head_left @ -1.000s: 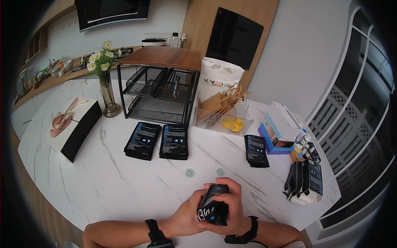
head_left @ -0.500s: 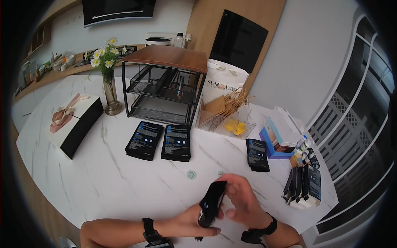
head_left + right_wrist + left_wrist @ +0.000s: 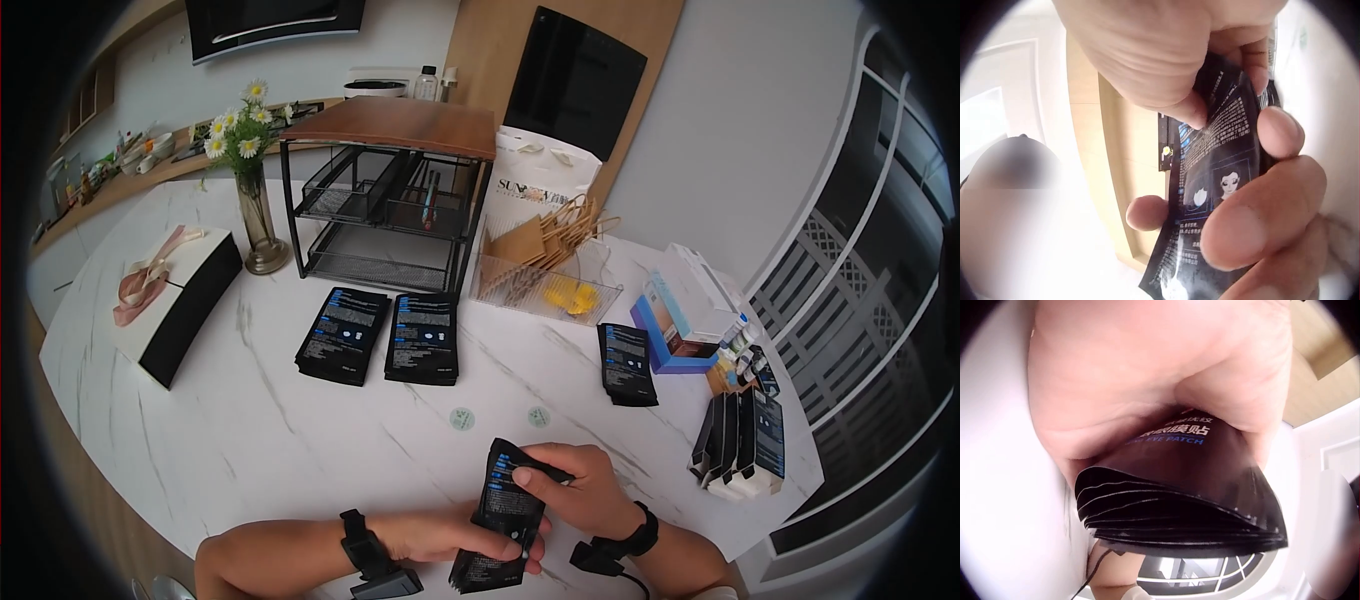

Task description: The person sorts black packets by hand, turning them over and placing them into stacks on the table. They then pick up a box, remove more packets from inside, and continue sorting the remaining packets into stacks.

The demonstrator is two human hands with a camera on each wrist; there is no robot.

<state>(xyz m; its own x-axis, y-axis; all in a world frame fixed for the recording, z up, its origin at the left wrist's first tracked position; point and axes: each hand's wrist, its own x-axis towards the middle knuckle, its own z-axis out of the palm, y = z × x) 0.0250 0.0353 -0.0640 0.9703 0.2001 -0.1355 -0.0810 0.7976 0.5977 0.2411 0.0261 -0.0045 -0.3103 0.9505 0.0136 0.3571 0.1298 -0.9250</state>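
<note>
A stack of black eye-patch sachets [image 3: 508, 500] is held low over the front of the table, printed side up. My left hand [image 3: 440, 532] grips its lower part, thumb across the top face. At the far end, my right hand [image 3: 588, 488] pinches the stack, its thumb on the printed face. In the left wrist view the layered edges of the sachets [image 3: 1179, 522] fan out slightly under the palm. The right wrist view shows small print and a face drawing on the top sachet [image 3: 1210, 169], with fingers of both hands around it.
Two sachet stacks, a left one [image 3: 343, 337] and a right one [image 3: 422, 338], lie before a mesh drawer rack [image 3: 390, 125]. Another stack [image 3: 628, 365] lies right, near black cartons [image 3: 745, 440] and tissue-style boxes [image 3: 690, 300]. A flower vase [image 3: 262, 225] and ribboned box [image 3: 180, 300] stand left.
The sachets were bent between both hands, then tilted in the left hand while the right loosened. Now they lie flatter, print up, and the right hand pinches their far end.
</note>
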